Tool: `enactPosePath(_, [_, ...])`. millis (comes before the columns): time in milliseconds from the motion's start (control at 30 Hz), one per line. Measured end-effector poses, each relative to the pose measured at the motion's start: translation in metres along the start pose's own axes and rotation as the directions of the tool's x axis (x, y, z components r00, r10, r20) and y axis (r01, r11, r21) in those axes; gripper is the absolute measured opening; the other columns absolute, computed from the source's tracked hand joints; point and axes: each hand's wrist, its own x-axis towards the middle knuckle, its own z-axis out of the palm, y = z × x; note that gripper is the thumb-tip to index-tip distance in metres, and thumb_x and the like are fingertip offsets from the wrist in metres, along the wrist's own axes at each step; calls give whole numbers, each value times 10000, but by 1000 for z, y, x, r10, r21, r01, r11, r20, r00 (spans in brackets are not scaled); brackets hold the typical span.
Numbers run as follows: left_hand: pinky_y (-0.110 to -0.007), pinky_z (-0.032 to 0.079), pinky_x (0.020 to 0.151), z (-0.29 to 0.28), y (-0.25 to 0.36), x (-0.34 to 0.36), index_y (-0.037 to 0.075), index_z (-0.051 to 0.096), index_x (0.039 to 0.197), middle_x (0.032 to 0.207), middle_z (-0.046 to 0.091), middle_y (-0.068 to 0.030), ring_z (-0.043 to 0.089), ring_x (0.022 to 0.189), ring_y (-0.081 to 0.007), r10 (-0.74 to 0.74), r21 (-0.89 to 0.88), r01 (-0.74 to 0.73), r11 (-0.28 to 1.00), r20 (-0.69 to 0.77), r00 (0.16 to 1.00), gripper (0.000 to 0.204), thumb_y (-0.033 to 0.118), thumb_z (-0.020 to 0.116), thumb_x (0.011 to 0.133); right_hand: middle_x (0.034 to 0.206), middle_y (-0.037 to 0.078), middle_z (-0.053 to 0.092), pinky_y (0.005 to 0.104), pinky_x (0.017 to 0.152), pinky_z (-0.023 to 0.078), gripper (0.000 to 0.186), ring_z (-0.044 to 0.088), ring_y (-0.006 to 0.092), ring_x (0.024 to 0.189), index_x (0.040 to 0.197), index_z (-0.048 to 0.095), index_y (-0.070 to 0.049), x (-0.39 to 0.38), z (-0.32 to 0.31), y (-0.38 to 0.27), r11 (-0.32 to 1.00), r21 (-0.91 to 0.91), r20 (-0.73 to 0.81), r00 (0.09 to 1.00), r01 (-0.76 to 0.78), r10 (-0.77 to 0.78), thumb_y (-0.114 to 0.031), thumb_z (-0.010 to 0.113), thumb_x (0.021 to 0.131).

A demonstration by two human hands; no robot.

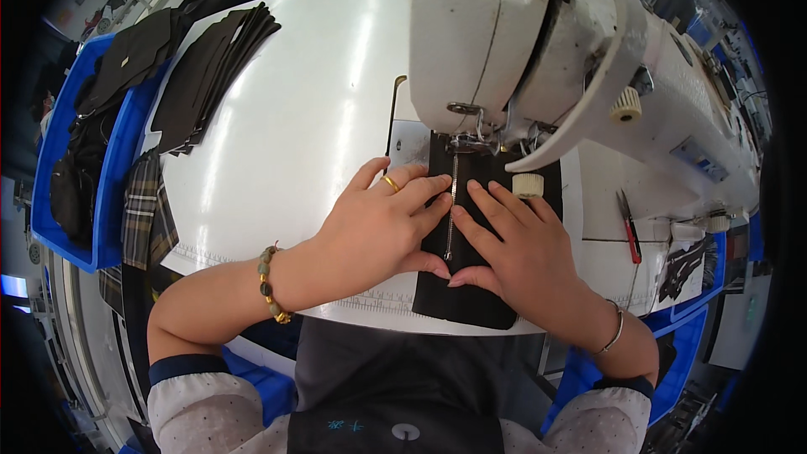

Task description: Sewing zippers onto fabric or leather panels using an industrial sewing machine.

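A piece of black fabric (466, 303) lies beneath the presser foot (469, 141) of a white sewing machine (458, 34), with a metal zipper (450, 244) running lengthwise on it. My left hand (382, 227) rests at the zipper's left side, fingertips on the fabric and fingers bent slightly but apart. To the right of the zipper, my right hand (530, 261) lies on the fabric with fingers spread. Both thumbs point inward near the zipper's lower end, almost touching.
Stacked dark fabric pieces (206, 67) lie on the white table (277, 118), beside a blue bin (122, 193) of dark items. Plaid fabric (147, 210) hangs at the left. A black rod (391, 113) stands beside the machine. Red-handled scissors (630, 231) lie at the right.
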Motion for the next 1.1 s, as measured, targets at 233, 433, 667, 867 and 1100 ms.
enactPosePath(233, [-490,386,1130,1,-13,13,70,711,1276,1264,642,-49,574,1225,-287,-40,45,42,998,-43,998,762,564,793,702,1138,131,715,541,1083,446,784,626,322,1168,1345,668,-82,15,5,18,1000,11,-19,1000,-6,6,-553,801,732])
enactPosePath(433, [-494,410,1092,5,-20,15,40,721,1241,1251,624,-66,550,1283,-282,-22,20,24,1000,-69,997,691,535,776,762,1458,128,591,465,1039,458,756,584,337,1320,1376,650,-126,18,7,21,998,-30,55,997,-46,48,-588,737,784])
enactPosePath(667, [-468,426,1081,4,-13,9,35,724,1232,1246,643,-57,555,1272,-263,-21,35,24,999,-70,997,632,487,773,793,1153,112,714,513,1079,460,728,642,305,1123,1317,684,-95,15,7,17,1000,-6,-12,1000,-9,9,-538,795,749])
enactPosePath(867, [-435,488,1004,4,5,-14,72,732,1226,1301,650,-41,598,1215,-245,35,-44,-39,998,-89,995,528,379,796,800,1272,191,680,493,1055,484,625,642,320,1173,1201,720,-12,2,-3,-3,997,55,-5,999,47,-47,-436,828,754])
enactPosePath(1100, [-434,471,1026,2,0,-11,75,739,1222,1293,652,-32,586,1222,-230,40,-55,-43,998,-56,998,539,394,797,791,1262,215,683,486,1048,489,621,647,303,1177,1138,739,10,5,-7,-3,996,31,-3,996,88,-88,-432,845,715])
